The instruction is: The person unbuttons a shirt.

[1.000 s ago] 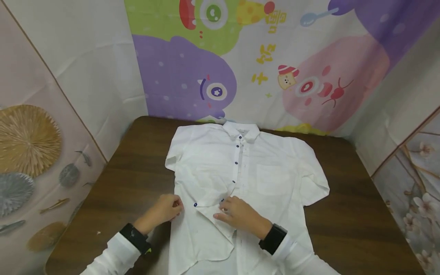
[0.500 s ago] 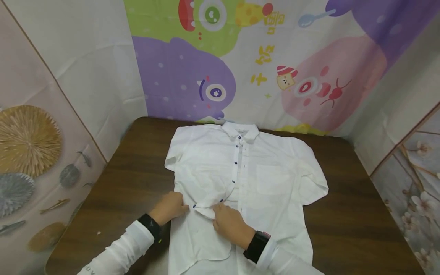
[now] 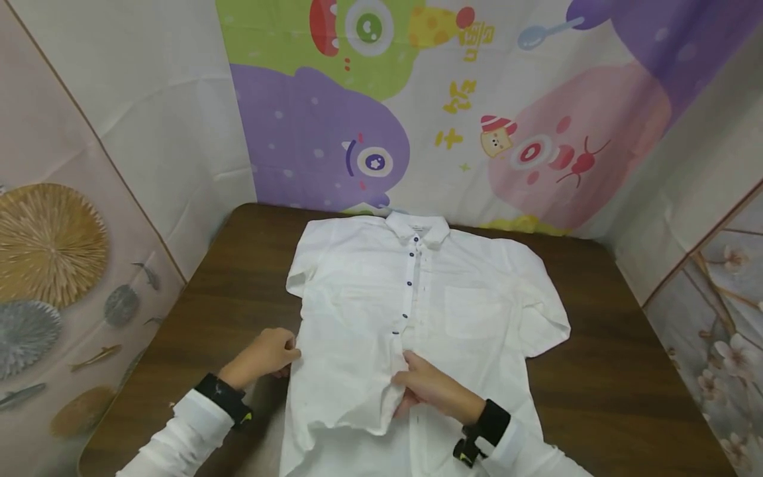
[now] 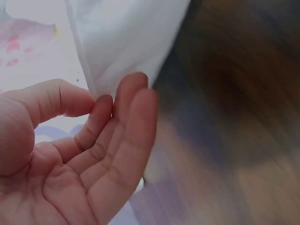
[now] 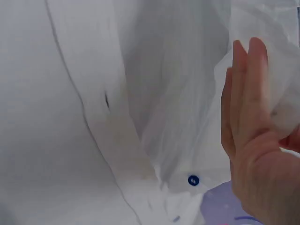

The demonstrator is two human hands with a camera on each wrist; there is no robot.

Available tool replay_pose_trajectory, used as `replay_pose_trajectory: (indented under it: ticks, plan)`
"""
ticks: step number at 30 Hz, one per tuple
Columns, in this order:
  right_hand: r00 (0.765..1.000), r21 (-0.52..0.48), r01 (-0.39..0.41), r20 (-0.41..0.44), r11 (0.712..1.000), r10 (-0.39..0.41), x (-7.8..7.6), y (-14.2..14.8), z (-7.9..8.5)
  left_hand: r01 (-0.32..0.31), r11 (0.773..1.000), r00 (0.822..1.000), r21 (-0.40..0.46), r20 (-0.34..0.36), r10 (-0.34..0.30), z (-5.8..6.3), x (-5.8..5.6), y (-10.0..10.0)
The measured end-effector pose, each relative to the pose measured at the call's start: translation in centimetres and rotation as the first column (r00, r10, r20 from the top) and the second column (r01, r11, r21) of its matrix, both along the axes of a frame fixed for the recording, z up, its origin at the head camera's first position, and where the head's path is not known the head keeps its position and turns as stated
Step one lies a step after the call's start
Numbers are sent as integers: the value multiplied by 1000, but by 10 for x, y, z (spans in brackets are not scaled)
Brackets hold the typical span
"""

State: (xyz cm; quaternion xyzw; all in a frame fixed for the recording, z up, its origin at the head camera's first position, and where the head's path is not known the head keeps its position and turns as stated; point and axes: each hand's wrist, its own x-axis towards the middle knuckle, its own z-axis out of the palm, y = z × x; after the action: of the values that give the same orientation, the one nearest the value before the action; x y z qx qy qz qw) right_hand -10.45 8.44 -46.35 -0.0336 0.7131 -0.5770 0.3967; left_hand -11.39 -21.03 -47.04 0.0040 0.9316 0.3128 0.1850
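Observation:
A white short-sleeved shirt [image 3: 357,265] lies front up, its collar at the far side and its front unfastened along most of its length. Dark blue buttons [image 3: 409,283] run down the left placket; one button [image 5: 193,180] shows close in the right wrist view. Opposite it is a slit buttonhole [image 5: 106,100]. My left hand [image 3: 262,354] pinches the shirt's left side edge, thumb against index finger, other fingers extended in the left wrist view. My right hand [image 3: 441,387] grips the lower left front panel by its placket edge, lifting the hem into a wavy fold.
The shirt lies on a dark brown wooden table [image 3: 602,371] with rounded back corners. A cartoon-printed cloth [image 3: 441,172] hangs directly behind it. Patterned panels [image 3: 137,146] stand on both sides.
The folded-over lower left panel has been drawn down and spread flatter. My left hand has moved outward to the side edge; my right hand has shifted right and down with the placket.

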Motion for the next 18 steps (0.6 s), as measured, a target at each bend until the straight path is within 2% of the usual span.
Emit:
replay_pose_trajectory:
  ticks: [2, 4, 8, 11, 13, 15, 18]
  plan:
    - [994, -33, -26, 109, 999, 29, 6, 5, 1, -28, 999, 999, 18, 25, 28, -1, 4, -11]
    - [980, -25, -63, 188, 998, 67, 14, 8, 0, -62, 997, 998, 41, 32, 61, -5, 8, -20]
    - [945, -63, -160, 279, 985, 172, 28, 17, -5, -111, 991, 994, 76, 27, 109, -16, 16, -30]
    - [908, -95, -265, 311, 960, 281, 33, 22, -9, -102, 994, 994, 26, -38, 103, -22, 19, -29]
    - [895, -63, -322, 305, 945, 325, 31, 25, -11, -85, 996, 989, -32, -124, 81, -22, 19, -22]
    - [908, -15, -324, 277, 946, 315, 22, 26, -12, -65, 994, 970, -85, -239, 43, -20, 19, -10]
    - [959, 90, -249, 161, 964, 232, -1, 29, -13, 27, 994, 916, -102, -395, -66, -15, 20, 18]
